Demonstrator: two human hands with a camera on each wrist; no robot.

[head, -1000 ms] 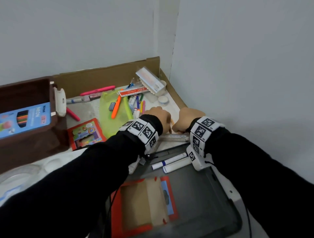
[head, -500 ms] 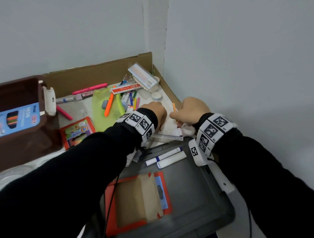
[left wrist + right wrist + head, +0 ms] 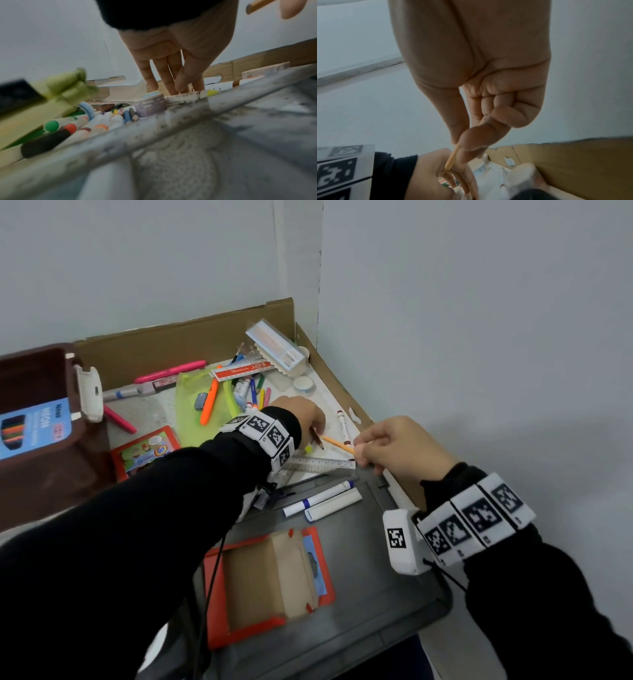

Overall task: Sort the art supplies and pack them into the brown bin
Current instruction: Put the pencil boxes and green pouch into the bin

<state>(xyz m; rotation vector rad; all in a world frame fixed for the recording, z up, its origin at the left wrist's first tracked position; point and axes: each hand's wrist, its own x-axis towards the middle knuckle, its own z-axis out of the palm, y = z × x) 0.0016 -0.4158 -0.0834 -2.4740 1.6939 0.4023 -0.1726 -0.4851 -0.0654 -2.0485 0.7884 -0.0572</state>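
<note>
Pencil point(image 3: 337, 444), orange, was pinched in the right hand point(image 3: 399, 448) above the desk clutter while the left hand point(image 3: 301, 416), fingers straight, probed crayons; next it likely needed carrying to the brown bin point(image 3: 41, 419) at nine o'clock.

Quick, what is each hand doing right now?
Left hand: open, fingertips down among the supplies.
Right hand: pinching an orange pencil.

Right grip point(image 3: 394, 448) pinched, left grip point(image 3: 305, 419) seemingly extended
</note>
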